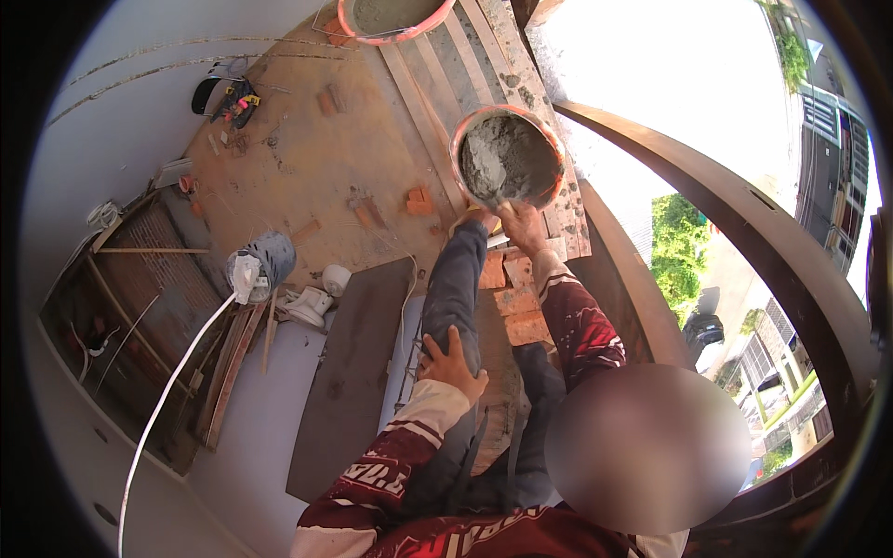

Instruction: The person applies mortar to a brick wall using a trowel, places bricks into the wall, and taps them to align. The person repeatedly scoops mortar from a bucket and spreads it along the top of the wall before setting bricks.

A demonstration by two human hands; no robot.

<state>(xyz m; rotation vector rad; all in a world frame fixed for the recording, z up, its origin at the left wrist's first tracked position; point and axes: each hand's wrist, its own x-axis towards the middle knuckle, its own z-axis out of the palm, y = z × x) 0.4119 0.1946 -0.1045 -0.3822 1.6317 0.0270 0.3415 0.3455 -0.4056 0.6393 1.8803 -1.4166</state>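
Observation:
An orange-rimmed bucket (559, 177) of wet grey mortar (521, 153) stands on the planks ahead of me. My right hand (523, 228) is closed at its near rim, the fingers reaching over the mortar's edge. What those fingers grip is hidden. My left hand (450, 370) lies on my left knee with its fingers spread and nothing in it. My left foot is beside the bucket's near side. Several orange bricks (516, 299) lie in a row below my right forearm.
Another mortar bucket (395, 39) stands at the far edge. Wooden planks (437, 84) run between the buckets. Loose brick pieces (419, 200) litter the dusty board. At left are a grey bucket (270, 256), a white cable and a dark panel (349, 372). A drop opens outside at right, beyond a curved beam.

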